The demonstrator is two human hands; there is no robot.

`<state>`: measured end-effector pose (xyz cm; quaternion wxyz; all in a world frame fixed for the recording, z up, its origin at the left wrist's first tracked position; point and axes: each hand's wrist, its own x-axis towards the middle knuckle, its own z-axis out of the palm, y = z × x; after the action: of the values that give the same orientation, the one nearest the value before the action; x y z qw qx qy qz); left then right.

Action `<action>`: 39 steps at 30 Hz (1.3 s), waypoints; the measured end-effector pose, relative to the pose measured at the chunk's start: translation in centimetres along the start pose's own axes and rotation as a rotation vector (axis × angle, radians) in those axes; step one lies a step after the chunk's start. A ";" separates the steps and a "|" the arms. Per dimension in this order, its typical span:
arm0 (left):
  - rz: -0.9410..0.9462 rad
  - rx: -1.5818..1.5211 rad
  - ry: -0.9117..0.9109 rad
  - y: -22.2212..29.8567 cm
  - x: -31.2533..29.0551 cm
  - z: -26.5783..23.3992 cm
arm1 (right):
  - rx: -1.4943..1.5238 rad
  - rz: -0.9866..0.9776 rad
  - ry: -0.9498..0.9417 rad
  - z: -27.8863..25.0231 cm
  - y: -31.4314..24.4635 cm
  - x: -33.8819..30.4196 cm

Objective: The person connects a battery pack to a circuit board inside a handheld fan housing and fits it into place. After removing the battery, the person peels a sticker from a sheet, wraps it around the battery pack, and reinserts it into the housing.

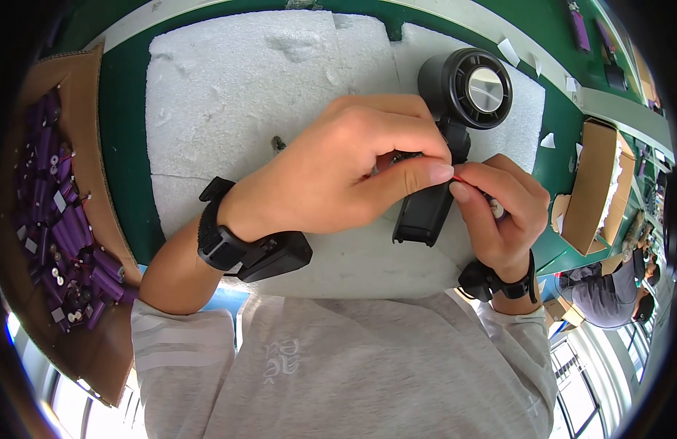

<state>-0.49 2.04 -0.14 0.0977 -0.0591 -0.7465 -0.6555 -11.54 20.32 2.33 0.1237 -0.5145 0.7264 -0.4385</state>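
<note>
A black handheld fan (466, 88) with a round grille and a shiny silver centre lies on white foam, its black handle (425, 216) pointing toward me. My left hand (353, 161) reaches across the handle, thumb and forefinger pinched at a short red wire (460, 178). The other fingers of that hand are mostly hidden. To the right of the handle, my right hand (503, 208) is closed, its thumb and forefinger meeting the same wire. In its curled fingers sits a battery cell (496, 208), of which a round metal end shows.
White foam sheets (236, 95) cover the green bench (122, 146). A cardboard box (97, 241) of purple battery cells stands at left. An open carton (591, 186) stands at right, near paper scraps (508, 51). Another person (609, 293) is farther right.
</note>
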 end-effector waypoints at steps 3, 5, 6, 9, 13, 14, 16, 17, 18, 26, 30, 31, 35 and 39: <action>-0.010 -0.018 -0.007 -0.1 0.0 0.0 | -0.005 -0.029 0.030 0.1 0.3 -0.1; -0.005 -0.048 -0.009 -0.1 0.0 0.0 | -0.013 -0.070 0.063 0.1 0.4 -0.2; -0.005 -0.048 -0.010 0.0 0.1 -0.1 | -0.012 -0.070 0.064 0.0 0.5 -0.2; -0.108 -0.117 -0.023 0.5 0.2 -0.4 | -0.001 -0.056 0.072 -0.2 0.5 -0.3; -0.157 -0.237 -0.006 0.3 0.0 -0.2 | -0.022 -0.039 0.018 -0.2 0.2 -0.1; -0.157 -0.237 -0.007 0.3 0.0 -0.3 | -0.022 -0.039 0.019 -0.1 0.3 -0.1; -0.178 -0.282 -0.020 0.3 0.0 -0.3 | -0.021 -0.047 0.024 0.0 0.4 -0.1; -0.188 -0.304 -0.026 0.4 0.0 -0.3 | -0.021 -0.051 0.026 0.0 0.4 -0.2; -0.188 -0.304 -0.025 0.4 0.0 -0.2 | -0.021 -0.051 0.025 0.0 0.4 -0.2; -0.182 -0.312 -0.027 0.5 0.0 -0.3 | -0.028 -0.015 -0.006 -0.1 0.3 -0.2; -0.167 -0.311 0.000 0.4 0.0 -0.2 | -0.020 -0.007 -0.009 0.0 0.3 -0.2; -0.151 -0.274 -0.003 0.5 0.0 -0.2 | -0.010 0.004 -0.008 0.0 0.3 -0.2; -0.104 -0.165 0.000 0.5 0.0 -0.3 | 0.017 0.034 -0.011 -0.1 0.3 -0.3; -0.079 -0.090 0.015 0.5 0.1 -0.3 | 0.031 0.049 -0.021 -0.2 0.1 -0.2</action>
<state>-0.44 1.82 0.43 0.0747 -0.0289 -0.7171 -0.6924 -11.67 20.60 2.28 0.1500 -0.4992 0.7305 -0.4412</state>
